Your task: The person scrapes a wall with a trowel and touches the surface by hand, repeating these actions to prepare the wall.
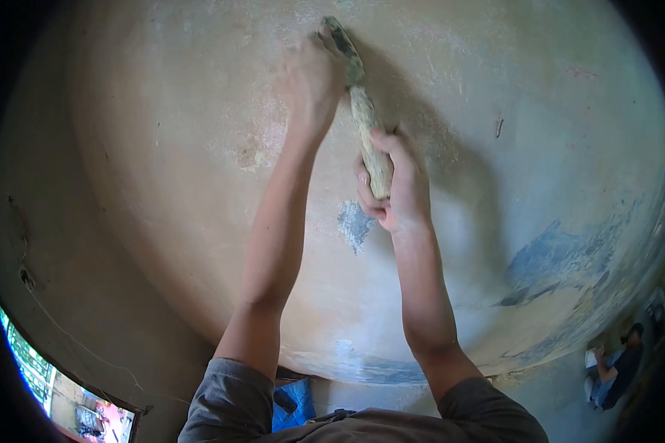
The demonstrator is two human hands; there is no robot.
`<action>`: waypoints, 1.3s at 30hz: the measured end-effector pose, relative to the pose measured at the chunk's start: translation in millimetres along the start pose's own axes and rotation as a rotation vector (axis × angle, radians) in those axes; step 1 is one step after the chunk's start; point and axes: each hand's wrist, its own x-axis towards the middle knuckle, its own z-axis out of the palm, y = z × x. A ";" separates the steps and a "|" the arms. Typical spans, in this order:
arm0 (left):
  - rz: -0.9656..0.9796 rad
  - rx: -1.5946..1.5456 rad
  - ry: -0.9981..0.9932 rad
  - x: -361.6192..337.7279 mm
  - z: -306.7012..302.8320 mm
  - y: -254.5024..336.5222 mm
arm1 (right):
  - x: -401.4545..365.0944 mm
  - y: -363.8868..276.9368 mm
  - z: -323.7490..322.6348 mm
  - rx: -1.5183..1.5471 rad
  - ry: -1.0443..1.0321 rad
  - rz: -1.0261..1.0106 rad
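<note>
My right hand (399, 177) is closed around the pale, rough wooden handle (365, 111) of a scraper. The scraper's narrow, stained blade (346, 52) points up and lies close to the wall. Beside it, my left hand (314, 81) has its fingers curled at the blade's upper part, pressing on it; the fingertips are partly hidden and a little blurred. Behind both hands is a worn, beige painted wall (199, 111) with flaked spots. Below the right hand is a bare grey-blue patch (355, 225).
A larger blue-grey patch (561, 255) marks the wall at right. A small hook-like bit of metal (499, 127) sticks out of it. A loose wire (74, 340) hangs at left above a bright opening (74, 399). A person (615, 369) is at lower right. Something blue (293, 404) lies below.
</note>
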 end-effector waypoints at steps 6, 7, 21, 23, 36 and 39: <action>-0.165 0.016 -0.316 -65.0 -38.5 -7.1 | -45.3 41.2 -23.6 0.088 0.038 0.101; -0.168 0.021 -0.304 -75.6 -39.5 -12.7 | -51.2 48.6 -30.2 0.104 -0.007 0.113; -0.036 -0.002 -0.119 -13.4 -15.5 12.0 | -4.7 4.6 -13.9 0.087 -0.071 0.022; -0.058 0.019 -0.197 -25.1 -23.1 12.8 | -11.1 15.8 -15.6 0.072 -0.049 0.012; 0.018 0.062 -0.038 -17.9 -7.3 -6.6 | -7.6 21.0 -10.9 0.016 -0.021 -0.005; 0.070 0.005 -0.046 3.7 -4.8 2.7 | 7.0 -6.7 -2.1 0.104 -0.013 0.061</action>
